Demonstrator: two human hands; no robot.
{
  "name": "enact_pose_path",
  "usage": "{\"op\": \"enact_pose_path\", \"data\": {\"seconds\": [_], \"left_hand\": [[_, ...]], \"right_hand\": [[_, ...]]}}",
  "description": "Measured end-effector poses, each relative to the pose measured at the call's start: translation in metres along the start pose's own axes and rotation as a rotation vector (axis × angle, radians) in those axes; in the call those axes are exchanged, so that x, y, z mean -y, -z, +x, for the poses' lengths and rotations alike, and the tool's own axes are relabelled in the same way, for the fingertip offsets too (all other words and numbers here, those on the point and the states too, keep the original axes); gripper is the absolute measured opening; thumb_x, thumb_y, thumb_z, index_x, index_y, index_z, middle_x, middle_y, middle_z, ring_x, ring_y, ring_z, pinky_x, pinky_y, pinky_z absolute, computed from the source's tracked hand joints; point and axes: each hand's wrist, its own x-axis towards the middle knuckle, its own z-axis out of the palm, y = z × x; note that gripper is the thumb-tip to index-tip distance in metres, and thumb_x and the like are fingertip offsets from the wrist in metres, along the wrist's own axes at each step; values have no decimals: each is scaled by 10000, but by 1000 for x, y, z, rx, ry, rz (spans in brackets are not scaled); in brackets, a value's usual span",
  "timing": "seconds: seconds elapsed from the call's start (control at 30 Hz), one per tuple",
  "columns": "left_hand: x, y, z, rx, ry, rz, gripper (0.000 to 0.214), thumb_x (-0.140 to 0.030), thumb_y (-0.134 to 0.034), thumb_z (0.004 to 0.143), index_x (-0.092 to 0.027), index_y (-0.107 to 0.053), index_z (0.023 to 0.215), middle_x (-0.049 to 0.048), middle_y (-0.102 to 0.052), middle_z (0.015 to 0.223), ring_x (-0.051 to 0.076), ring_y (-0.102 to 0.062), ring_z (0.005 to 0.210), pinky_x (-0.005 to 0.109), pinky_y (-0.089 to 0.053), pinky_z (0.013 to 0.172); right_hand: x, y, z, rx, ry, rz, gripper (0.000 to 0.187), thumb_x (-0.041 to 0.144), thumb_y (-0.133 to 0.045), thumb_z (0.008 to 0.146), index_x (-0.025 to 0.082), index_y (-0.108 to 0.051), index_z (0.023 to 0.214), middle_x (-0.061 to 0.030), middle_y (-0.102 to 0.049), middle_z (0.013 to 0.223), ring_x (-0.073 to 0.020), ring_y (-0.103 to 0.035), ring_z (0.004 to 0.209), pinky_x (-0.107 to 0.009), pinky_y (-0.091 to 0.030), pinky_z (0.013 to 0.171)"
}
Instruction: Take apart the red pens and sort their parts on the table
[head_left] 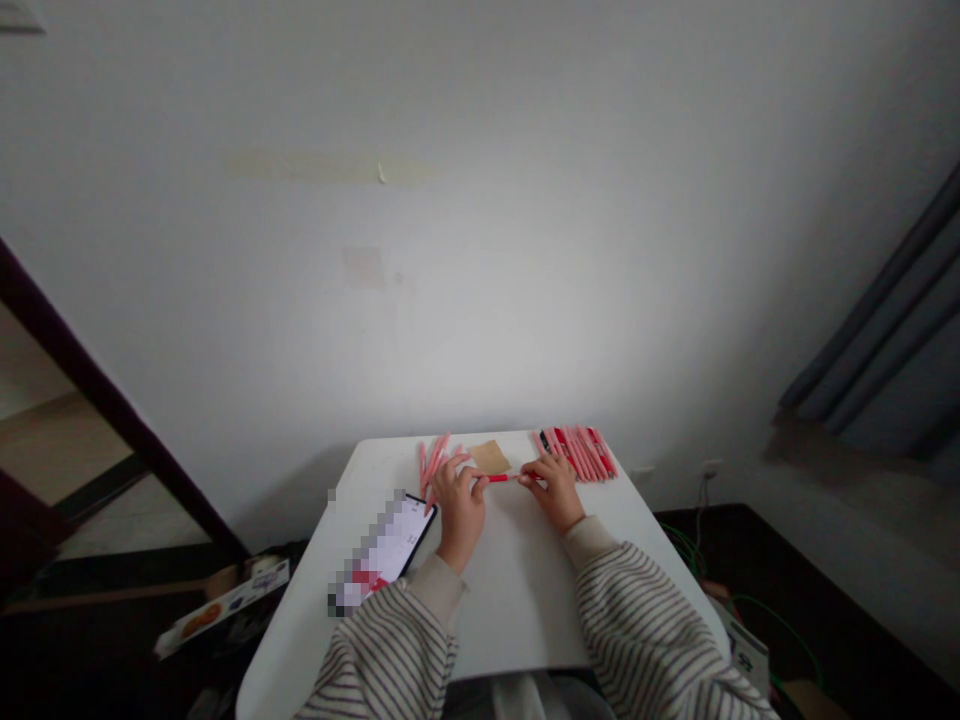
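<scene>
My left hand (pixel 459 505) and my right hand (pixel 553 490) face each other over the far part of a white table (pixel 517 590). Between them lies a slim red pen (pixel 497 479), held level, with the left fingers closed round one end. The right fingers pinch its thinner other end; what exactly they cover is hidden. Several pink pen-like sticks (pixel 430 460) lie loosely beside my left hand. Beyond my right hand is a row of more pink sticks (pixel 589 452), some with red and dark parts. A square of brown paper (pixel 490 457) lies just behind the pen.
A phone (pixel 394 545) with a lit screen lies left of my left forearm. The table backs onto a pale wall (pixel 480 250). Green cables (pixel 780 615) and a box are on the floor at right; a printed carton (pixel 225 605) is at left.
</scene>
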Motion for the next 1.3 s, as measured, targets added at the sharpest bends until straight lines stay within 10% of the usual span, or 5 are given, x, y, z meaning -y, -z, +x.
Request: {"op": "enact_pose_path", "data": {"seconds": [1.3], "left_hand": [[4, -4, -3, 2, -14, 64, 147, -325, -494, 871, -210, -584, 854, 106, -537, 1154, 254, -476, 1161, 516, -377, 983]], "right_hand": [[-2, 0, 0, -72, -12, 1, 249, 492, -590, 839, 270, -701, 858, -44, -680, 871, -237, -526, 967, -411, -316, 909]]}}
